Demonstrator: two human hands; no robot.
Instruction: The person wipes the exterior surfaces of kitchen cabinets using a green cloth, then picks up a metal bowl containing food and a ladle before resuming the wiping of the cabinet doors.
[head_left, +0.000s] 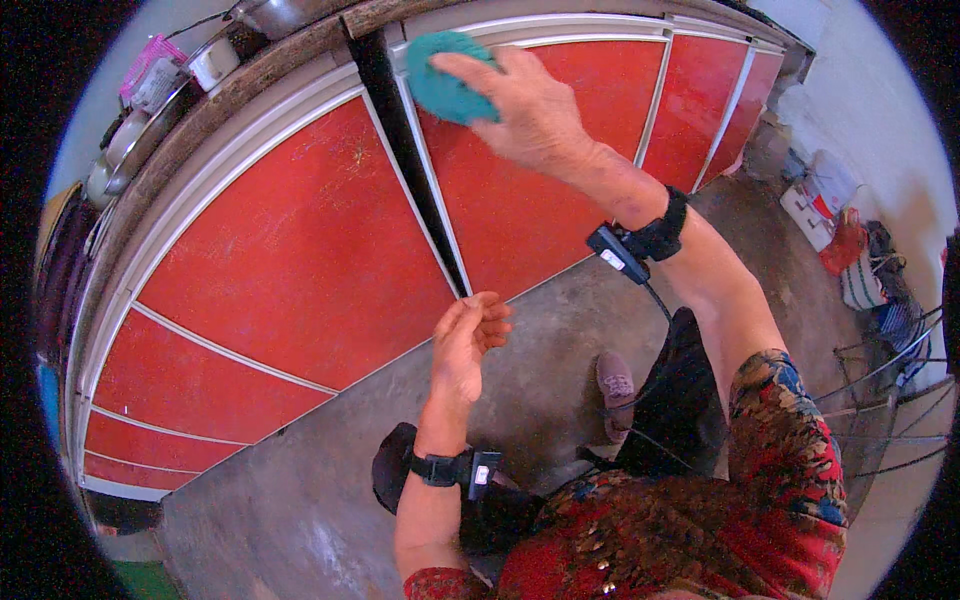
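Observation:
My right hand presses a teal cleaning cloth near the upper left corner of a red cabinet door with a pale metal frame. Its fingers lie spread over the cloth. Lower down, my left hand is in front of the bottom end of the dark gap between two doors. Its fingers are loosely bent and apart, and I see nothing in them. To the left of the gap is another red door. A black strap with a small device is on each forearm.
Along the worktop edge stand a white enamel mug, metal bowls and a pink-edged bag. Bags and a white box lie by the right wall. A thin cable hangs from the right wrist device over the concrete floor.

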